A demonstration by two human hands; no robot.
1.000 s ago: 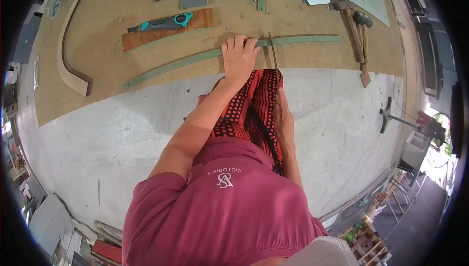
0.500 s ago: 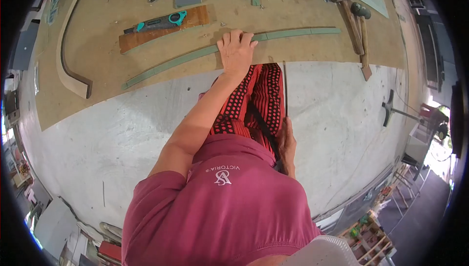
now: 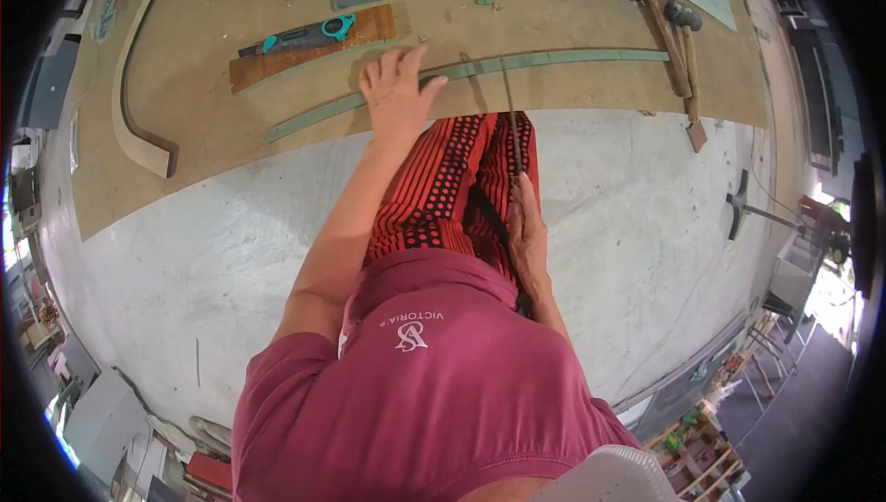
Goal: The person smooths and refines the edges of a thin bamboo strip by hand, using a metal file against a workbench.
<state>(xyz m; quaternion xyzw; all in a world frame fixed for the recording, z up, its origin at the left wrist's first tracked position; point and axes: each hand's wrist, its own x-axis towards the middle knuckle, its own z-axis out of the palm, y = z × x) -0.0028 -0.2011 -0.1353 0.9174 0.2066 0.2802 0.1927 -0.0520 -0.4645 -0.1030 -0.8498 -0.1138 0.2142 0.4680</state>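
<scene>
A long, curved green strip (image 3: 332,107) with cross marks lies near the front edge of the brown tabletop. My left hand (image 3: 395,91) is over the strip, its fingers spread and holding nothing. In my right hand (image 3: 529,234), fingers closed, is a long thin saw-like blade (image 3: 514,124) that points away from me. The far end of the blade reaches the strip to the right of my left hand. The handle is mostly hidden by my right hand.
A teal and grey power tool (image 3: 309,35) rests on a brown wooden piece (image 3: 374,24). Two hammers (image 3: 685,50) lie at the right of the tabletop (image 3: 591,91). At the left is a curved wooden piece (image 3: 125,101). Sheets and offcuts lie at the back.
The green strip has shifted to the right. My left hand has moved left and its fingers have spread. My right hand has moved forward, bringing the blade up to the strip.
</scene>
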